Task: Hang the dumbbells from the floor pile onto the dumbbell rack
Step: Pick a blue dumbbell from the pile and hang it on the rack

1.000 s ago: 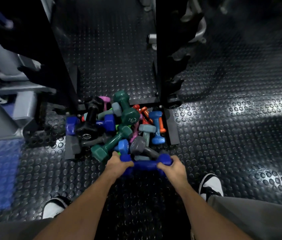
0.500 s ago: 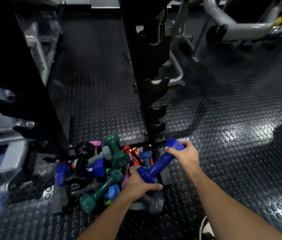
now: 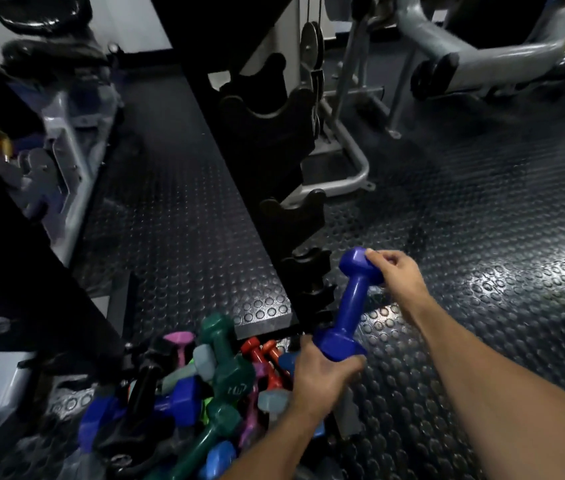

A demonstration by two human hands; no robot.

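Head camera, gym floor: I hold the blue dumbbell [image 3: 350, 306] clear of the floor pile [image 3: 198, 393], carried between both hands beside the black dumbbell rack [image 3: 274, 140]. My left hand [image 3: 322, 375] has its fingers curled under and around the near head, taking most of the weight, I judge; my right hand [image 3: 395, 271] pinches the far head with thumb and fingertips, steering it. The bar tilts, far end higher and to the right, which I read as lining the handle up with one of the rack's notched cradles [image 3: 308, 268] on the post just left of it (the lowest ones look the likeliest, though which one I cannot say). The rest of the dumbbells, among them a green one [image 3: 229, 368], a grey one [image 3: 201, 362], a red pair [image 3: 260, 355] and a pink one [image 3: 178, 339], lie heaped at the rack's foot on the studded rubber floor [image 3: 481, 237], near left in the scene. Grey machine frames [image 3: 481, 57] stand far right.

Against half a second earlier, the dumbbell sits higher and steeper beside the post, both hands gripping its same ends, and the view has tipped up to show more of the rack. The pile looks undisturbed.
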